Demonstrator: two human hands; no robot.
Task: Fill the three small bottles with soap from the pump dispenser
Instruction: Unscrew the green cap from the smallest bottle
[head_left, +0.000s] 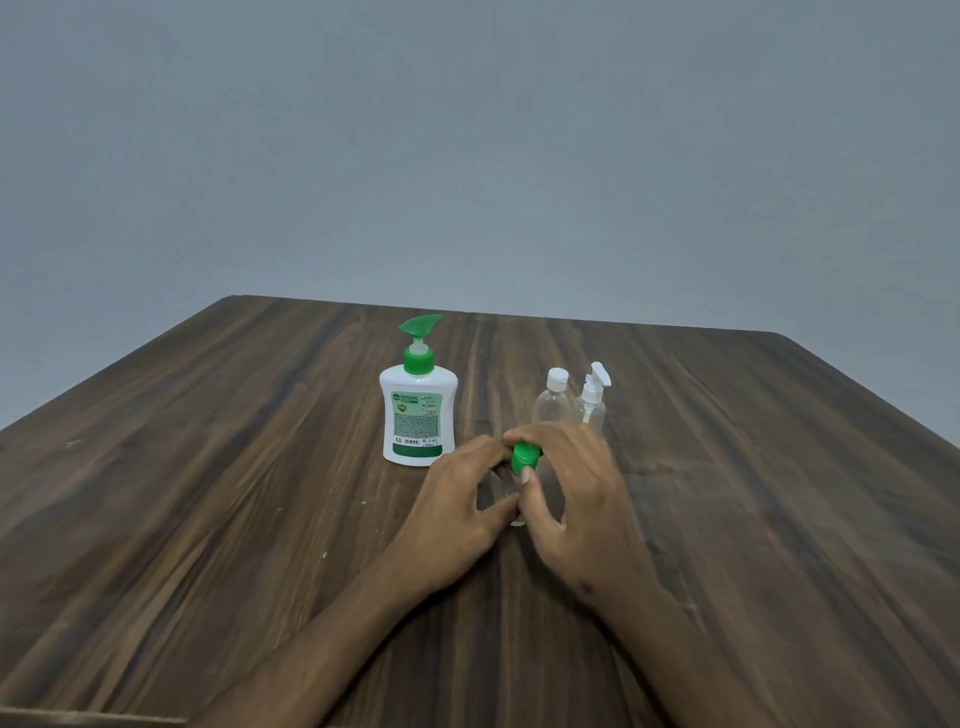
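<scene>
Head view. Two bare forearms enter from the lower edge of the frame and meet at centre, just below the middle. Left hand (457, 499) curls its fingers round the body of a small clear bottle (511, 499), steadying it upright on the wooden table (208, 519); most of the bottle is hidden between the palms. Right hand (571, 493) pinches the bottle's green cap (522, 457) between thumb and fingers.

Step in hand, as judged: opening the first of the three small bottles; whether the cap is loose yet cannot be told. No soap is visible in any bottle. The next move calls for the cap to come off and be set down, then the open neck to be brought under the nozzle of the pump dispenser (419, 395), which stands just above and left of the hands, its green spout pointing toward the right of the frame.

Two more clear bottles stand touching or nearly so at centre right, directly behind the right hand: a white-capped bottle (553, 402) and a spray-top bottle (592, 400).

Room for moving: bare tabletop extends widely to lower left and to the right; the far table edge crosses the middle of the frame, well behind the bottles. The tight spot lies between the right hand and the two waiting bottles, which a careless lift could topple.
</scene>
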